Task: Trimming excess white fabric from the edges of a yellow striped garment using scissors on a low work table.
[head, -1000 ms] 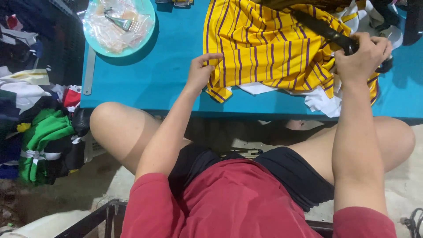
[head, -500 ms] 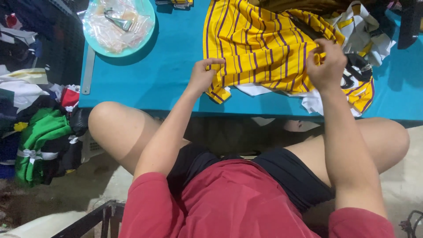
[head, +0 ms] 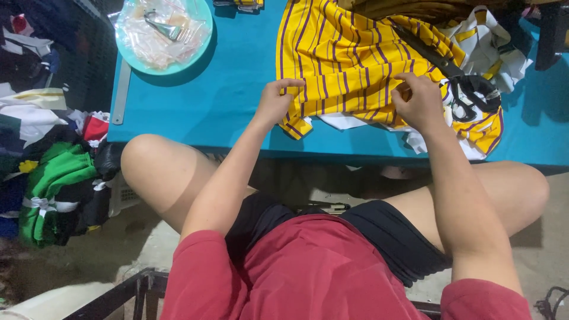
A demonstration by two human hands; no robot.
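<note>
Both hands pinch the yellow striped fabric (head: pixel 355 65) on the teal table (head: pixel 237 112): left hand (head: pixel 275 102) at 7 o'clock, right hand (head: pixel 418 101) at 5. Likely soft, light; grip hems. Black scissors (head: pixel 468 89) lie at 3 o'clock.

yellow striped cloth (head: pixel 349 65): top cut off by frame | scissors (head: pixel 456 80): blades partly buried in folds

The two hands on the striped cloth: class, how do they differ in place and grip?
The left hand pinches the near left edge of the yellow striped cloth; the right hand presses further right, beside the black scissors. The left hand's thumb lies over the cloth, while the right hand's fingers curl down onto it. Both are bare and touch the same cloth on the blue table.
</note>
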